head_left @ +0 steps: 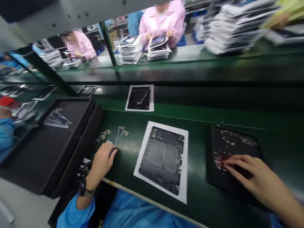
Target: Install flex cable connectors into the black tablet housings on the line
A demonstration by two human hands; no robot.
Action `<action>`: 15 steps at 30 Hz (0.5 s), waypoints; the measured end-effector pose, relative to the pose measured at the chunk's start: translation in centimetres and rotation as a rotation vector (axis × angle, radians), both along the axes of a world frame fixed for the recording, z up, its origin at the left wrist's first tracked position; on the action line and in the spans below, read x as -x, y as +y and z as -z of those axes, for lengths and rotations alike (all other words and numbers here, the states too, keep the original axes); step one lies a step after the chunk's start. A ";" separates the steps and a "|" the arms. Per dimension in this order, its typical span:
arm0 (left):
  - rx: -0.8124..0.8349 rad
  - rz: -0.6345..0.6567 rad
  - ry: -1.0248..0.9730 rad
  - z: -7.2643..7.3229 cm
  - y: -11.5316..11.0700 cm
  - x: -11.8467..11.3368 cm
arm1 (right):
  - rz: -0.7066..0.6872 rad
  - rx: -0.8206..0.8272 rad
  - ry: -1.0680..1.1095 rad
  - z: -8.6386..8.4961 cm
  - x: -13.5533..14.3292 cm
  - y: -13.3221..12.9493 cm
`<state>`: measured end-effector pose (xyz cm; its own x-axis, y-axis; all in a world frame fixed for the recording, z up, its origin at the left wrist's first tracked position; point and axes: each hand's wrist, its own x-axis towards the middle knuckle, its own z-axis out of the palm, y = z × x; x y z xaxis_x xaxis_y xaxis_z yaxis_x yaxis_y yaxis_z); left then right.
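Note:
My left hand (101,161), a dark band at its wrist, is closed at the left of the green bench. Two thin flex cables (120,133) with metal connector ends stick out from between its thumb and fingers. Over a black pad (239,141), my right hand (249,177) pinches at a cluster of tiny pale and reddish parts (218,162). What its fingertips hold is too small to make out. Between the hands lies a black tablet housing (163,155), its inside facing up, on a white sheet (143,158).
Left stand black trays (82,107) with a fan of flex cables (58,118); loose connector parts (84,166) lie beside them. Another housing (139,98) with a cable on it rests farther back. Across a raised shelf, people in pink handle stacked tablet parts (130,49). A co-worker's blue sleeve (6,133) shows far left.

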<state>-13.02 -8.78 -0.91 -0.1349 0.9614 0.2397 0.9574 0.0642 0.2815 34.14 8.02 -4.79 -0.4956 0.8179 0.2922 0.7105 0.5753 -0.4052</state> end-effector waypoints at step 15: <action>0.105 -0.428 -0.179 0.3 1.9 2.2 | 0.351 0.212 0.433 -2.9 1.7 -1.2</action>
<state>-15.22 -6.92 -1.23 -0.5542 0.8284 0.0814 0.7760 0.4788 0.4106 32.45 6.77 -1.93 -0.0568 0.9740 0.2194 0.5880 0.2103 -0.7811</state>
